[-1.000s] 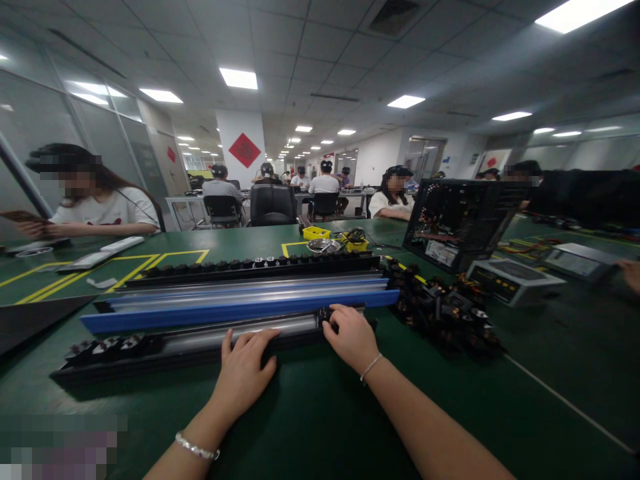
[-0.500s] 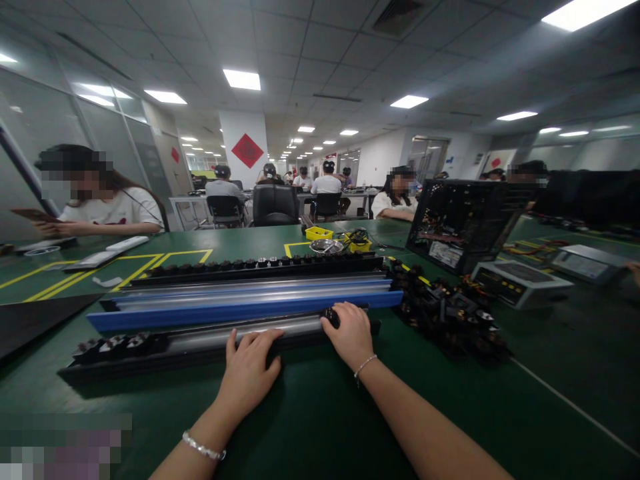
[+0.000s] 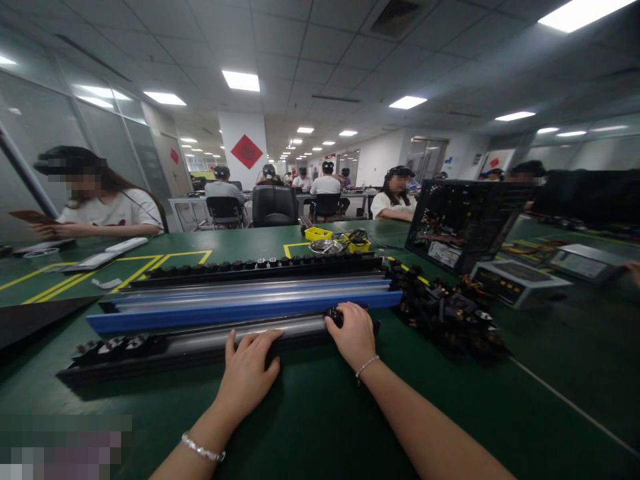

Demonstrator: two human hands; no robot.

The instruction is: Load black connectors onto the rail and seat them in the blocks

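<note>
A long black rail point(image 3: 197, 344) with a silvery channel lies before me on the green table. My left hand point(image 3: 249, 365) rests on its near edge, fingers spread over the channel and thumb apart. Near the rail's right end my right hand point(image 3: 354, 335) is closed around a small black part point(image 3: 335, 316), mostly covered by the fingers, so its kind does not show. Several black pieces with metal tops point(image 3: 119, 345) sit in the rail's left end. Just behind are a blue rail point(image 3: 240, 311) and a second black rail point(image 3: 260, 265) lined with similar pieces.
To the right lies a heap of black parts point(image 3: 450, 313), with a power supply point(image 3: 520, 283) and an open computer case point(image 3: 463, 223) beyond. A yellow tray point(image 3: 319, 233) and a metal dish point(image 3: 325, 247) stand farther back. A co-worker point(image 3: 107, 207) sits at the left.
My right hand has shifted slightly along the rail with the small black part, first left and then back right. My left hand stays in place on the rail.
</note>
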